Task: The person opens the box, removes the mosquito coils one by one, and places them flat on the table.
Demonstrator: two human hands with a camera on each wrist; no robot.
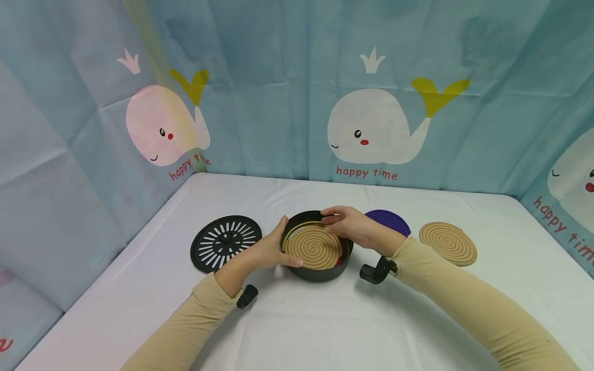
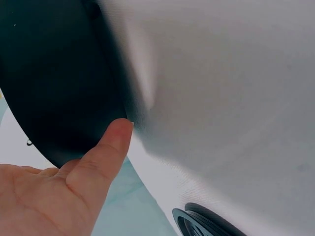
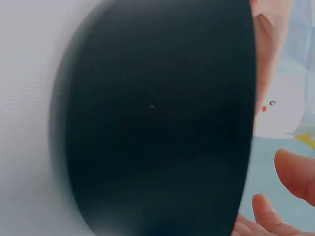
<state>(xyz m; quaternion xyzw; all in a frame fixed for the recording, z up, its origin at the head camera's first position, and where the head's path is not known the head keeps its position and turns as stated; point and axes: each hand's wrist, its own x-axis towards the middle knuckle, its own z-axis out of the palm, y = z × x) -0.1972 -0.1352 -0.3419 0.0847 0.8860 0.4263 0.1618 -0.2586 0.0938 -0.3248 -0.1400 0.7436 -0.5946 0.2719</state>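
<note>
A round black mosquito coil holder [image 1: 320,274] sits mid-table, with a tan mosquito coil [image 1: 313,248] inside its rim. Yellow and red edges show beneath that coil; what they belong to is mostly covered. My left hand [image 1: 269,250] grips the holder's left side, its thumb towards the front. The left wrist view has one digit of this hand [image 2: 81,191] pressed on the dark outer wall. Over the holder's back right rim is my right hand [image 1: 350,224], fingertips above the coil. In the right wrist view, its thumb [image 3: 298,172] and fingers stand apart with nothing between them.
A slotted black lid [image 1: 226,243] lies left of the holder. To the right are a purple coil [image 1: 390,220], partly behind my right arm, and another tan coil [image 1: 447,242]. White cloth [image 1: 315,330] covers the table; a whale-print curtain [image 1: 278,118] hangs behind.
</note>
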